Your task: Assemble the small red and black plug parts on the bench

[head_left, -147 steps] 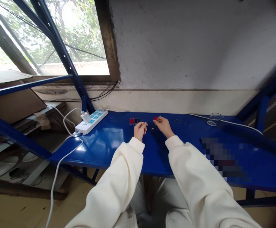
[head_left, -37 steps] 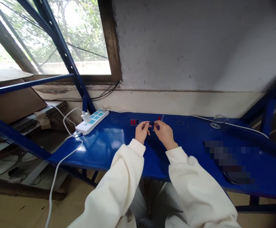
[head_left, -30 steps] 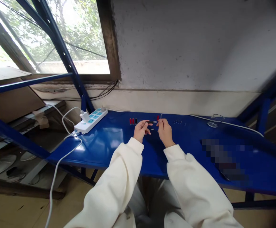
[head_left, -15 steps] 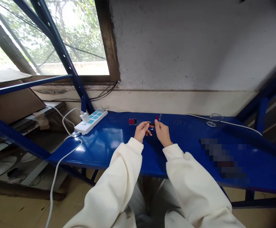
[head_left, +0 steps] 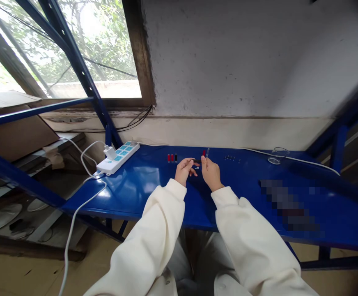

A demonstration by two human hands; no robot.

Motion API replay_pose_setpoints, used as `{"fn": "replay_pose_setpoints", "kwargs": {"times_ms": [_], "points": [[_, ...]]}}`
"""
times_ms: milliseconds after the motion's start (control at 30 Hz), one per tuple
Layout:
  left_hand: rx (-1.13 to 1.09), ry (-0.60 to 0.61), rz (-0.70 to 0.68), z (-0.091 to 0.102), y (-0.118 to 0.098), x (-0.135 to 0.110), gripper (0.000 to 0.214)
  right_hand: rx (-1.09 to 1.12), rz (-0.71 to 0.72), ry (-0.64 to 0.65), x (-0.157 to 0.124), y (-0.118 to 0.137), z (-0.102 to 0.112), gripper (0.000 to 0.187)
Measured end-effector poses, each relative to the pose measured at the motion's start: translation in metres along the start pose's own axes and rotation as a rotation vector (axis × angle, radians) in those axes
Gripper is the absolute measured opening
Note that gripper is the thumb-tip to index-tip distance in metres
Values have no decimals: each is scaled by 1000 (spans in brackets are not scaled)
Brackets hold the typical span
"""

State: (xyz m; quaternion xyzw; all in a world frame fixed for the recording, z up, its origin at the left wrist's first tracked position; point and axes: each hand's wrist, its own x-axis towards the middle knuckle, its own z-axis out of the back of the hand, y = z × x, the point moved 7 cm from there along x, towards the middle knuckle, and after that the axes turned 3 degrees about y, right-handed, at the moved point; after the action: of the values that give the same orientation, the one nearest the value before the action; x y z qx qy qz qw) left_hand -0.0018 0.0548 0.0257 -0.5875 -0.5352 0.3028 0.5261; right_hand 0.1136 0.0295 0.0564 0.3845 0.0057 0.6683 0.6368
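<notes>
Between my two hands is a small dark rod-like piece (head_left: pixel 196 160), too small to name further. The fingers of my left hand (head_left: pixel 183 170) pinch its left end. My right hand (head_left: pixel 211 172) grips the other end with its thumb on top. Just under the piece, a tiny white bit (head_left: pixel 197 167) shows by my left fingertips. Past my left hand stand two red cylinders (head_left: pixel 170 158) and a black cylinder (head_left: pixel 175 158) in a row. Beyond my right thumb lie a red piece (head_left: pixel 204 152) and a clear narrow tube (head_left: pixel 207 152).
A white power strip (head_left: pixel 117 159) with a plugged-in adapter sits on the blue table (head_left: pixel 129 193) at the left. Several tiny parts (head_left: pixel 230 158) lie right of my hands. A clear glass (head_left: pixel 278 154) stands farther right, near a blurred-out dark object (head_left: pixel 290 207).
My right hand has shifted very slightly, still on the dark piece. Otherwise the scene looks the same.
</notes>
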Motion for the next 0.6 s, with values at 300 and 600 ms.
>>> {"fn": "replay_pose_setpoints", "kwargs": {"times_ms": [300,600], "points": [[150,15,-33,-4,-3,-5,23,5,22,42,0,1,-2,51],[164,-14,-11,-5,-4,-4,27,165,18,106,1,1,-6,53]]}}
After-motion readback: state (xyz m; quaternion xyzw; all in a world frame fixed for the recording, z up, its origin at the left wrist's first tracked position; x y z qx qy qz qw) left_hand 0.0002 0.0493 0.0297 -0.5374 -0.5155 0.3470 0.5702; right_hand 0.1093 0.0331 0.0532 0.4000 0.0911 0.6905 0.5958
